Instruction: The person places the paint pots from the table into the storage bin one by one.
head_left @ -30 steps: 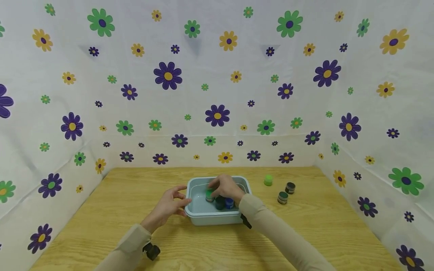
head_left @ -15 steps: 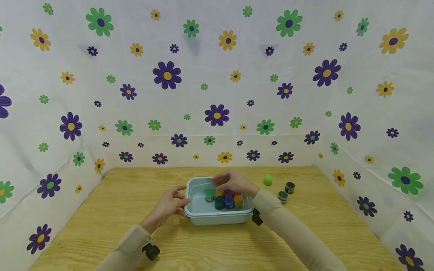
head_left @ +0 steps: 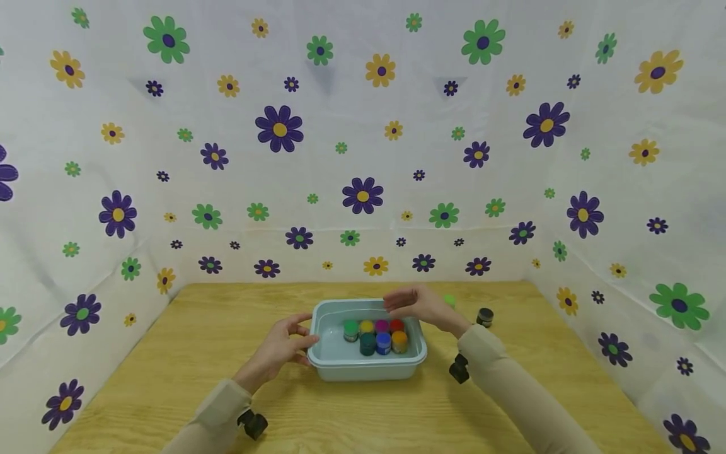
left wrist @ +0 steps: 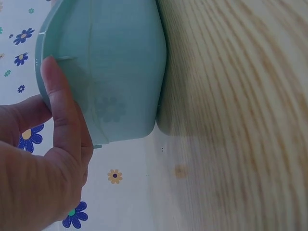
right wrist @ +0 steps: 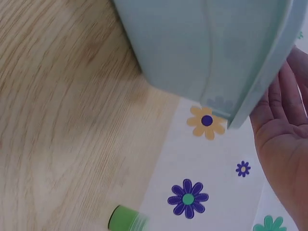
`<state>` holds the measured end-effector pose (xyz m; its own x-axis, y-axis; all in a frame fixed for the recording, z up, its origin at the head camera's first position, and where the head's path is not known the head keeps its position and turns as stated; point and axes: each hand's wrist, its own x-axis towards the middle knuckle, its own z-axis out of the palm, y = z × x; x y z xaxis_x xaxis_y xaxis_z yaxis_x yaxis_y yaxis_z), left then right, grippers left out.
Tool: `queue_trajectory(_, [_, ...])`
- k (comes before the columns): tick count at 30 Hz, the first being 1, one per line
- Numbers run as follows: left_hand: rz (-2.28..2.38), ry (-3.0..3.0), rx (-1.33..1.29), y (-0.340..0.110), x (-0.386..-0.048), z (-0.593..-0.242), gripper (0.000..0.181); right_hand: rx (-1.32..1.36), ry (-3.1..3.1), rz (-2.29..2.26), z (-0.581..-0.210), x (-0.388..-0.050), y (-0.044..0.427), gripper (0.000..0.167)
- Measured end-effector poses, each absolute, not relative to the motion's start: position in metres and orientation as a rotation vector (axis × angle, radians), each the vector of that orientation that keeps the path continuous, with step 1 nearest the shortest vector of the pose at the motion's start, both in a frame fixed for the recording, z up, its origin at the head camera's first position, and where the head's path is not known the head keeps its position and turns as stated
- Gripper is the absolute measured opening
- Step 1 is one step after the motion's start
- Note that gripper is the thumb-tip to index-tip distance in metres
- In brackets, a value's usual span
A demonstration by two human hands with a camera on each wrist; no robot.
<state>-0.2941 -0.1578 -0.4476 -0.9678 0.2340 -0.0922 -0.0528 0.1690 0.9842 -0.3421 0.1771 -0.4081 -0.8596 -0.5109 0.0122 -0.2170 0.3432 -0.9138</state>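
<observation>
Light-blue tub: one, rectangular, upright on a wooden table, near the middle of the far half.

Contents, toward the middle and right of the tub: seven small jars, upright, close together in two rows. Far row, left to right: green jar, yellow jar, magenta jar, red jar. Near row: dark green jar, blue jar, orange jar.

Left hand: at the tub's left end, rim held between thumb and fingers.

Right hand: at the far right corner of the tub, fingers extended, holding nothing; contact with the rim, cannot tell.

On the table, right of the tub: light green jar, partly behind the right hand in the head view; black jar, just beyond the right sleeve.

Also: beige left sleeve; black wrist device below each cuff; white flower-printed sheeting around the table.
</observation>
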Motion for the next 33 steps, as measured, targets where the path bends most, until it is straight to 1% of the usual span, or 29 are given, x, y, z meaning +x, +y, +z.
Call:
queue_trajectory(6, [1.898, 2.204, 0.184, -0.157, -0.293, -0.449, 0.060, -0.642, 2.331, -1.592, -0.408, -0.337, 0.201, 0.042])
queue_trajectory(14, [1.919, 2.195, 0.216, -0.160, -0.294, -0.448, 0.060, -0.626, 2.390, -1.571, -0.407, -0.335, 0.231, 0.041])
queue_trajectory(24, [1.899, 2.197, 0.200, -0.158, -0.293, -0.448, 0.060, -0.630, 2.434, -1.417, -0.412, -0.331, 0.276, 0.039])
queue_trajectory(28, [1.896, 2.200, 0.200, -0.158, -0.292, -0.448, 0.060, -0.638, 2.457, -1.365, -0.412, -0.328, 0.289, 0.036])
queue_trajectory(33, [1.899, 2.201, 0.207, -0.159, -0.291, -0.449, 0.059, -0.639, 2.507, -1.276, -0.413, -0.322, 0.302, 0.037])
